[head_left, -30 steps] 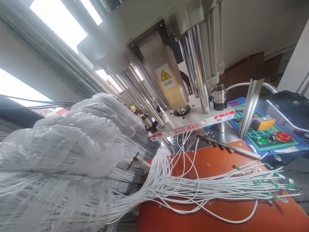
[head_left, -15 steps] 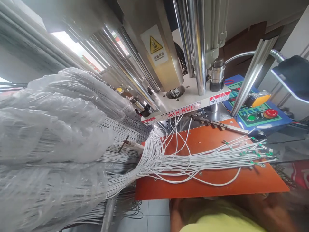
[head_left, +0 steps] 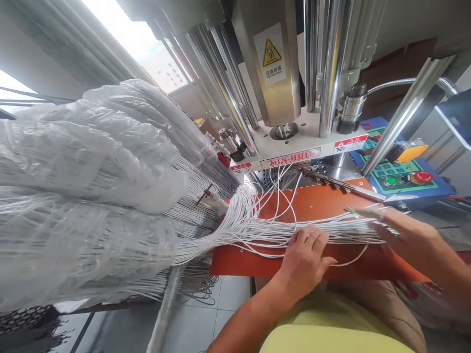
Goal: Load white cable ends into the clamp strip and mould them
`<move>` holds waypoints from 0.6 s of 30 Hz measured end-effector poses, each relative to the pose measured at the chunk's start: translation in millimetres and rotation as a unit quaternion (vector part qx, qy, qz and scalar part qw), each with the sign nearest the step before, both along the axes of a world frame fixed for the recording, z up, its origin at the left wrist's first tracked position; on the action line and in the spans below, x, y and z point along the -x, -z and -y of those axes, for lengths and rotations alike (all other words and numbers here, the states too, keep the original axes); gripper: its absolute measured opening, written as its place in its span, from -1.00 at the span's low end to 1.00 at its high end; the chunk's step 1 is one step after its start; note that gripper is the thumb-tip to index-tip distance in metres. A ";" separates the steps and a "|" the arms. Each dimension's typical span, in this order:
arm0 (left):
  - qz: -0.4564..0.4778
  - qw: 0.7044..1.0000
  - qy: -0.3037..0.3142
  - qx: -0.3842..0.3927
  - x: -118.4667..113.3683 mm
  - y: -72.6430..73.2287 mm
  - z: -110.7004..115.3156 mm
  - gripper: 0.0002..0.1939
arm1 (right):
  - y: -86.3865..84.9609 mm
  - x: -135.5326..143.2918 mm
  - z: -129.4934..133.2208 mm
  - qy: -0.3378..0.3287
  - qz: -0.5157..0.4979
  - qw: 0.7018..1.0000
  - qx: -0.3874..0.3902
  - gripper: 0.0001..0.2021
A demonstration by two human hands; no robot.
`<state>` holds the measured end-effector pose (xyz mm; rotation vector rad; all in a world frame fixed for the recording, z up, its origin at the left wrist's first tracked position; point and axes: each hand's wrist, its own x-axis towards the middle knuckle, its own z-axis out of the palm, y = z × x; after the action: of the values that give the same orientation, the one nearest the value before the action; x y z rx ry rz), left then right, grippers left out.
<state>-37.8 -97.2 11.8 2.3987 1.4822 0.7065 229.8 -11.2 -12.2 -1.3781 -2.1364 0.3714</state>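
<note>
A thick bundle of white cables (head_left: 265, 228) lies across the orange board (head_left: 235, 262), its green-tipped ends toward the right. My left hand (head_left: 305, 257) rests on the front side of the bundle, fingers bent over the cables and thumb pointing right; whether it grips any is hidden. Over the cable ends on the right is my right hand (head_left: 401, 228), blurred, with its fingers stretched out to the left. A few cables rise from the bundle to beneath the press plate (head_left: 287, 158).
Plastic-wrapped cable bundles (head_left: 91, 162) fill the left side. A blue control box (head_left: 434, 189) with a red button stands at the right, behind a slanted metal post (head_left: 401, 117). A metal bar (head_left: 346, 186) lies at the board's back edge.
Both hands have come up from the front edge onto the cables. The camera view has shifted, so the machine appears further right and slightly higher.
</note>
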 end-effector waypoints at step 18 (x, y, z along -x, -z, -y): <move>0.030 0.995 -0.083 -0.056 5.9 30.7 1.3 -0.67 | -23.7 68.4 -37.1 -0.307 0.215 0.927 0.008 -0.60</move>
<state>-43.8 -98.5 -18.9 2.3298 1.6719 0.9121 161.4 25.9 11.5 -0.8067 -2.9259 0.3394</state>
